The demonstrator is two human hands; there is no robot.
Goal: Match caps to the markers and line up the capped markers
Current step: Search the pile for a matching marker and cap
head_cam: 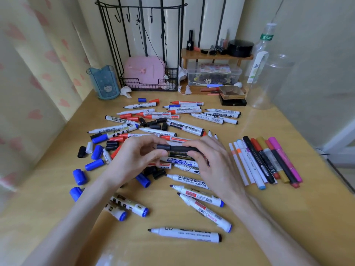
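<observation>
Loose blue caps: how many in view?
6 loose blue caps: one at the back, four left of the left hand, one beside its wrist. More may be hidden.

Blue cup [104, 83], pink box [144, 71], clear bottle [259, 58] at back.

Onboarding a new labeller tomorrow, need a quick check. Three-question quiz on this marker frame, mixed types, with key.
1. True or false: the left hand and the right hand both hold the black marker.
2. Where does the row of capped markers lie relative to the hands? A) to the person's left B) to the person's right C) nearer the camera
3. Fill in: the two loose caps nearest the left edge of the table are ____.
Key: 1 true; 2 B; 3 blue.
</observation>
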